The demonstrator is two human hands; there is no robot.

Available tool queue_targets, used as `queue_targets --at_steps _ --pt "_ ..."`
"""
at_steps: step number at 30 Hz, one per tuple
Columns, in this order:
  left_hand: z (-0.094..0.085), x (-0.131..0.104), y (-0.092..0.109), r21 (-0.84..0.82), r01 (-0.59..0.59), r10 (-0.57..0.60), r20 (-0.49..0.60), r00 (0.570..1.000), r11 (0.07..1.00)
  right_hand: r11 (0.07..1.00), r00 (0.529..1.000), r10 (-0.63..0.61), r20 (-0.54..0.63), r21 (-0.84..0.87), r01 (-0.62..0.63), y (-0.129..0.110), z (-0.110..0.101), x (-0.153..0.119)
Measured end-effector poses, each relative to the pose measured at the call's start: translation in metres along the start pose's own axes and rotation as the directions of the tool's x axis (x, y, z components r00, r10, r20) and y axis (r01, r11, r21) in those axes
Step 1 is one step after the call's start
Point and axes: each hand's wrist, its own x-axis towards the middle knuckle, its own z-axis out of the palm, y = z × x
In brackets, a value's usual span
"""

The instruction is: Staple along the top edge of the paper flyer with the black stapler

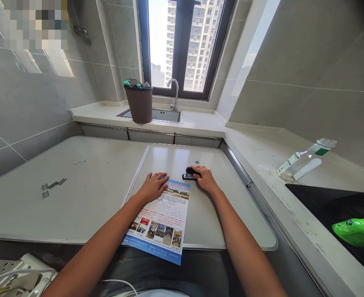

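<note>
A printed flyer [161, 218] with a blue border, text and small photos lies on the white folding table [92, 206], its lower end past the table's front edge. My left hand [153, 186] rests flat over its upper left corner, fingers spread. Just right of the flyer's top, my right hand [204, 178] has its fingers closed around the rear of a black stapler [188, 177], whose front end points left. Small staple strips [197, 162] lie beyond the stapler. More grey staple strips [57, 183] are scattered on the left half of the table.
Behind the table, a brown bin [139, 103] stands at the sink [166, 115]. On the right counter [253, 144] are a tilted clear bottle [306, 161], a black cooktop [330, 206] and a green bottle [357, 232]. A white perforated rack [2, 268] is at lower left.
</note>
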Motion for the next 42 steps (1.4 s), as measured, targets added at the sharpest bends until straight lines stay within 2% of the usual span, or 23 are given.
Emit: queue_targets --at_steps 3,8,13,18,25,33,37,42 --pt "0.000 0.001 0.000 0.010 0.018 -0.018 0.013 1.000 1.000 1.000 1.000 0.002 0.010 -0.002 -0.002 0.001 -0.004 -0.001" --pt "-0.001 0.003 0.000 -0.027 0.042 -0.043 -0.018 0.999 0.999 0.995 0.994 -0.076 0.076 0.064 0.072 -0.004 -0.006 -0.002" --pt "-0.001 0.002 -0.002 -0.055 0.045 -0.048 -0.060 0.997 0.997 0.999 0.998 -0.042 0.052 -0.028 0.044 -0.006 -0.007 -0.003" --pt "-0.006 0.001 0.002 0.016 0.031 -0.030 -0.068 0.997 0.999 0.997 0.997 -0.072 0.036 0.031 0.071 0.003 -0.008 -0.002" --pt "-0.010 0.000 0.005 0.143 0.112 -0.103 -0.068 0.992 0.983 0.977 0.981 -0.174 0.091 0.143 0.160 0.000 -0.008 -0.004" --pt "-0.005 0.000 0.007 0.117 0.073 -0.069 -0.035 0.997 0.991 0.956 0.963 -0.251 0.102 0.183 0.230 -0.018 -0.008 -0.006" --pt "-0.006 -0.001 0.009 0.081 0.069 -0.069 -0.006 0.998 0.994 0.962 0.958 -0.258 0.127 0.127 0.242 -0.030 -0.004 -0.007" --pt "-0.014 -0.003 0.017 0.096 -0.011 0.012 -0.007 1.000 0.995 0.972 0.964 -0.234 0.124 0.045 0.230 -0.036 0.004 -0.006"
